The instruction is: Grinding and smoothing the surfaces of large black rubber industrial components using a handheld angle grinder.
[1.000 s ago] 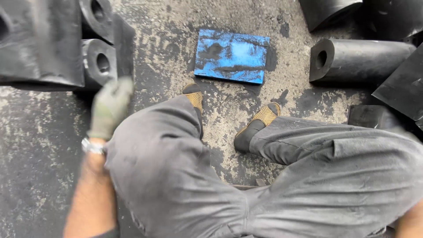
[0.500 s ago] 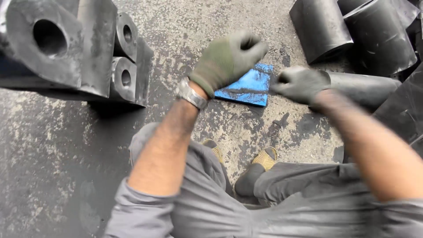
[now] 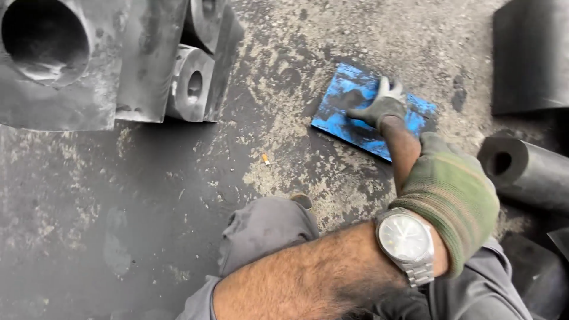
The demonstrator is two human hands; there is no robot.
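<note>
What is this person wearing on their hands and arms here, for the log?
The left hand wears a worn green knit glove with faint reddish stripes. A silver metal wristwatch with a pale dial and link band sits on the left wrist. The right hand wears a dark grey glove with paler fingertips. Both forearms are bare, with no sleeves over them.

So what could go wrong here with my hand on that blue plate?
The right hand presses on the scuffed blue plate lying flat on gritty ground; its edge might pinch or cut gloved fingers on lifting. The left hand crosses over that forearm, so the arms could tangle. Heavy dark blocks stand close by.
</note>
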